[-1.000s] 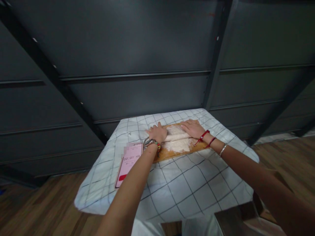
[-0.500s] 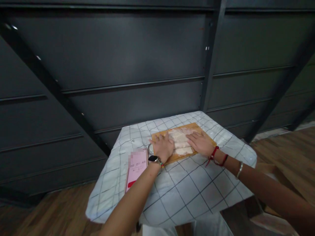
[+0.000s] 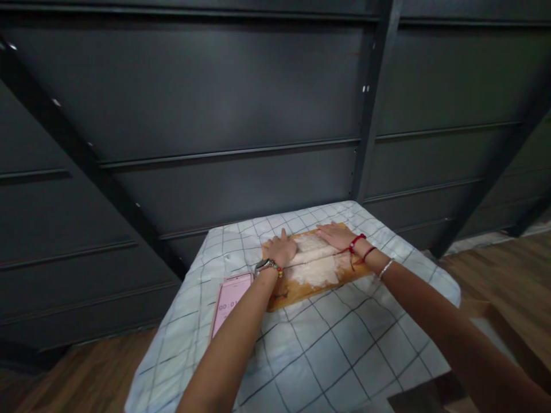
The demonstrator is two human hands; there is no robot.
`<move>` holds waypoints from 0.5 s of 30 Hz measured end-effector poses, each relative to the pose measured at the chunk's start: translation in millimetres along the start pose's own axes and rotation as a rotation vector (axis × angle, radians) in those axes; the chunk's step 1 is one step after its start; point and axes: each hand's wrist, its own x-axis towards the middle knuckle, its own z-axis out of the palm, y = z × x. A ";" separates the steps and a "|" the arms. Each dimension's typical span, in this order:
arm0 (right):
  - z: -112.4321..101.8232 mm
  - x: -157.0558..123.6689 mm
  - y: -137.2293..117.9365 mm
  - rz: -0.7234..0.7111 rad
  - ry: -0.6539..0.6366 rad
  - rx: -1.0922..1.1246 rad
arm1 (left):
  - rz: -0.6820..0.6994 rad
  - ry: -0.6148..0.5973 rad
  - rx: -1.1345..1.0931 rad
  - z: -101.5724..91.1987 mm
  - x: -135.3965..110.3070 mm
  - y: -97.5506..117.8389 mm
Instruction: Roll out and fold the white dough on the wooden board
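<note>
A wooden board [image 3: 279,295] lies on the table, its middle dusted with white flour [image 3: 316,271]. Across the board, between my hands, runs a pale, dough-like roll [image 3: 313,255]; whether it is dough or a floured pin I cannot tell. My left hand [image 3: 280,249] rests palm down at the roll's left end, fingers outstretched and thumb apart. Over the right end, near the board's far edge, my right hand [image 3: 336,234] lies flat with its fingers extended. Both palms hide the ends of the roll.
A phone [image 3: 228,301] showing a timer lies left of the board, partly behind my left forearm. A white checked cloth [image 3: 327,344] covers the table. Dark metal panels [image 3: 241,97] stand behind it. A cardboard box [image 3: 503,327] is on the floor at right.
Both hands have slid away from me toward the far side of the board, and the roll has shifted with them. More floured board now shows on the near side. The view has shifted slightly.
</note>
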 end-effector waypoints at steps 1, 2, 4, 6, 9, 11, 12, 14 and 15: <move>1.2 6.2 1.7 -0.001 -0.019 -0.001 | -0.011 0.024 -0.002 0.9 2.7 -0.9; 2.0 9.4 2.5 -0.013 -0.043 0.002 | -0.014 0.050 0.007 2.0 3.8 -1.8; 1.4 7.0 1.9 -0.070 -0.078 0.034 | 0.002 0.089 0.045 4.5 0.8 -2.7; -1.5 -4.6 0.0 -0.148 -0.090 0.091 | 0.024 0.108 0.088 6.7 -8.3 -2.1; -8.2 -27.3 -2.5 -0.261 -0.076 0.166 | 0.028 0.146 0.123 8.4 -27.6 1.5; -12.0 -38.0 -3.2 -0.333 -0.070 0.205 | 0.019 0.180 0.135 8.6 -38.9 4.4; -13.2 -41.2 -3.3 -0.362 -0.069 0.225 | 0.017 0.192 0.141 8.6 -42.9 5.6; -14.6 -43.9 -2.7 -0.401 -0.070 0.264 | 0.016 0.203 0.147 8.7 -47.4 7.0; -14.9 -44.1 -2.2 -0.411 -0.072 0.286 | 0.015 0.202 0.147 8.8 -48.1 7.1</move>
